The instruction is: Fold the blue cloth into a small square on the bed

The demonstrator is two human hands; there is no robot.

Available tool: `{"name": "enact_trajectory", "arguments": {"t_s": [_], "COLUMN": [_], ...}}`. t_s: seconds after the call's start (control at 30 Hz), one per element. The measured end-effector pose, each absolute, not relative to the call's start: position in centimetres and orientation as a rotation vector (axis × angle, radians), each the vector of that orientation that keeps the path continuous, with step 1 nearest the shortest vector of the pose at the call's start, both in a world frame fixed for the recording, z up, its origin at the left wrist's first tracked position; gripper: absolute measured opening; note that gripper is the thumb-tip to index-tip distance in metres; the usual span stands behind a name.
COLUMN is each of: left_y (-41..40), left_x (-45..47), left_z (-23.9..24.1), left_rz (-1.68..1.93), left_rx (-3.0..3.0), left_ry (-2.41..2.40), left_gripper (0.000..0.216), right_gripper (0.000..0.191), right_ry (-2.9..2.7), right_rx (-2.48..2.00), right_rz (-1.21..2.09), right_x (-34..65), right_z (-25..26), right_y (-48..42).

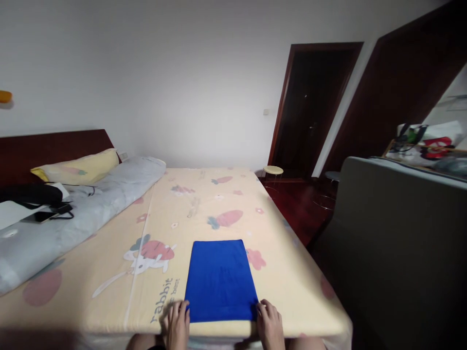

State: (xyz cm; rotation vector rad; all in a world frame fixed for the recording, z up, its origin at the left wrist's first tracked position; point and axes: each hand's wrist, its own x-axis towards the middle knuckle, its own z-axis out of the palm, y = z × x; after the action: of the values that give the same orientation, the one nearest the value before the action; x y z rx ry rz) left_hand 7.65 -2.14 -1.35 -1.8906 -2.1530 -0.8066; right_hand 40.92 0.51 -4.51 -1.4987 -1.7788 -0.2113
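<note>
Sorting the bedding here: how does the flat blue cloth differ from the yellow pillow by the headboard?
The flat blue rectangular cloth is plain, while the yellow pillow bears a faint print. The cloth lies thin at the near edge, between the left hand and right hand; the pillow is plump and far off. Both rest on the bed.

Two bare hands are showing at the bottom edge of the head view, and little more of the person is coming into the picture. The left hand (176, 324) is wearing no glove, ring or watch that can be made out; behind its wrist, a bare forearm is running off the lower edge with no sleeve showing. The right hand (270, 324) is likewise wearing nothing on its fingers or wrist, and the forearm behind it is also showing bare, without a cuff. Just beside the left wrist, toward the person's body, a small dark patch is peeking in, too cropped to identify as clothing.
</note>
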Motion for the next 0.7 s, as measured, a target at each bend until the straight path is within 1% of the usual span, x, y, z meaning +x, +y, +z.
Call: {"name": "enact_trajectory", "arguments": {"t_s": [0.07, 0.17, 0.23, 0.3, 0.4, 0.57, 0.7], "left_y": [-2.3, -2.7, -2.8, -2.8, -3.0, -3.8, -3.8], "left_x": [9.6, 13.5, 15.6, 16.3, 14.1, 6.8, 4.3], "left_z": [-1.0, -0.8, -1.0, -1.4, -2.1, -2.7, -2.3], "left_rz": [-0.825, -0.783, -0.723, -0.681, -0.648, -0.637, -0.673], "left_rx": [-1.976, -2.299, -2.439, -2.447, -2.374, -2.259, -2.297], "left_ry": [-2.064, -1.83, -1.725, -1.723, -1.778, -1.812, -1.873], "left_gripper": [0.028, 0.03, 0.031, 0.034, 0.04, 0.037, 0.039], "right_gripper": [0.025, 0.02, 0.022, 0.028, 0.033, 0.034, 0.038], "right_ry": [-1.836, -2.022, -2.123, -2.171, -2.184, -2.127, -2.154], "right_rx": [-1.451, -1.32, -1.261, -1.251, -1.291, -1.443, -1.486], "right_rz": [-0.236, -0.148, -0.068, -0.023, -0.002, 0.005, 0.126], "right_x": [39.1, 35.5, 33.6, 32.9, 35.0, 42.0, 44.0], "right_z": [-3.7, -2.3, -1.6, -1.2, -1.7, -3.4, -3.1], "right_y": [0.1, -0.8, -1.3, -1.6, -1.5, -1.3, -1.4]}}
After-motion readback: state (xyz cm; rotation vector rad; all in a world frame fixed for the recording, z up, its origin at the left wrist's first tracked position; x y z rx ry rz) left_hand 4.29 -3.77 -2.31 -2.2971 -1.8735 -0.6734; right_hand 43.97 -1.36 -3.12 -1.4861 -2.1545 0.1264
